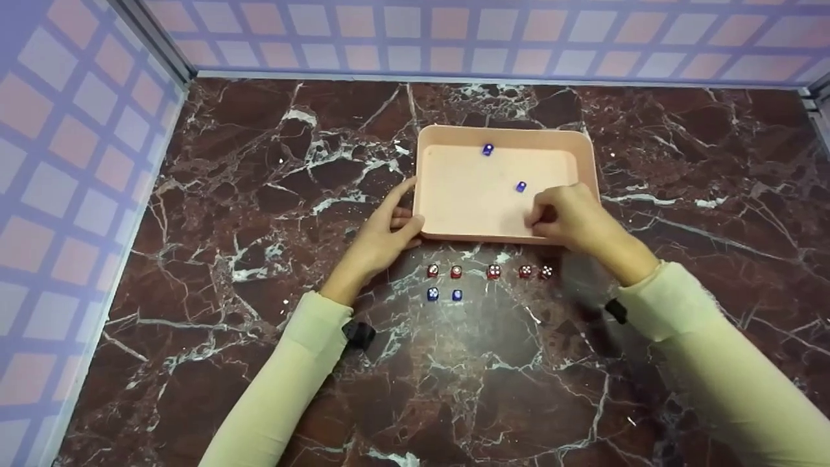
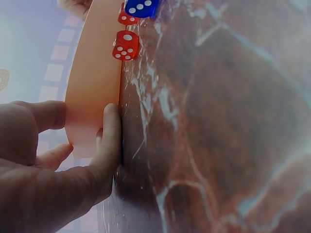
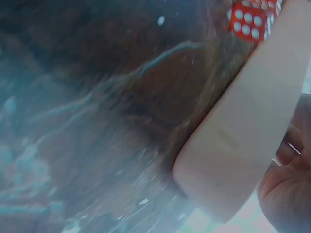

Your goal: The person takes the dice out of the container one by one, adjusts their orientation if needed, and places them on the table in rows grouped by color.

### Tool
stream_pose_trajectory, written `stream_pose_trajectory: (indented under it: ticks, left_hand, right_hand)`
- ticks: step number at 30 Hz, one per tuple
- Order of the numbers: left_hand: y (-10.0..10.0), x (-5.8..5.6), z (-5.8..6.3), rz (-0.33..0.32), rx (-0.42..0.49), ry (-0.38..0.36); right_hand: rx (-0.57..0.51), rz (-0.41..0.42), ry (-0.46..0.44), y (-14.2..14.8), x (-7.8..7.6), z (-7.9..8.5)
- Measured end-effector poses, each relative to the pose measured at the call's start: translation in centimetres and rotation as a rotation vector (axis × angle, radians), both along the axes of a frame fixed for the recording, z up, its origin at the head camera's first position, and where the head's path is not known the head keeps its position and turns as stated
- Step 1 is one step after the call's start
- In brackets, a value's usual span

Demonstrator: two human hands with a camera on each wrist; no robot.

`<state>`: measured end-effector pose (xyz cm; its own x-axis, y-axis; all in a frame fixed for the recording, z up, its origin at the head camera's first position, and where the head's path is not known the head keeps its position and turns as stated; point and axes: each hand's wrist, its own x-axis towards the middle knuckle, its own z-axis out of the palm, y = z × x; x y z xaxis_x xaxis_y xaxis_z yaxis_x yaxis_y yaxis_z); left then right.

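A peach rectangular tray (image 1: 467, 198) lies on the marble-patterned table. My left hand (image 1: 379, 233) grips its front left corner; in the left wrist view, that hand's fingers (image 2: 111, 128) press against the tray wall (image 2: 92, 73). Over the front right part of the tray floor, my right hand (image 1: 567, 214) has its fingers curled with the tips together. Those fingertips are hidden, so I cannot tell whether something is between them. Two blue dice lie inside the tray, one at the back (image 1: 487, 150) and one (image 1: 521, 187) close to my right hand.
In front of the tray, several red dice (image 1: 494, 272) form a row on the table. Nearer me, two blue dice, one on the left (image 1: 432, 294) and one beside it (image 1: 457, 295), line up under the leftmost red ones. Checkered walls (image 1: 389, 39) border the table.
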<state>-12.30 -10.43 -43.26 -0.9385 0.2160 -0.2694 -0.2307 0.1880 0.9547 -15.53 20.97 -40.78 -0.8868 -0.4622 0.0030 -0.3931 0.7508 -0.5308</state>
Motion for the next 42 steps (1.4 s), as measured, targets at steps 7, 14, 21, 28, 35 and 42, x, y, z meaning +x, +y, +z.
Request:
stream_pose_trajectory:
  ticks: [7, 14, 21, 28, 35, 42]
  left_hand:
    - [-0.3, 0.0, 0.2, -0.002, 0.000, 0.006]
    - [-0.4, -0.2, 0.4, -0.008, 0.000, 0.012]
    - [-0.4, -0.4, 0.5, -0.011, 0.003, 0.013]
    - [-0.4, -0.6, 0.5, -0.015, 0.005, 0.011]
    - [-0.2, -0.5, 0.4, -0.011, 0.012, 0.010]
    - [-0.1, -0.2, -0.1, -0.013, 0.019, -0.003]
  right_hand:
    - [-0.004, -0.022, -0.031, 0.4, -0.3, 0.4]
    - [0.003, -0.031, -0.024, 0.2, -0.3, 0.7]
    - [0.018, -0.041, -0.006, 0.0, -0.6, 0.9]
    - [0.038, -0.037, -0.004, -0.2, -0.8, 1.1]
    - [0.017, -0.031, -0.014, 0.1, -0.5, 1.0]
    - [-0.015, -0.033, -0.074, 0.5, -0.2, 0.4]
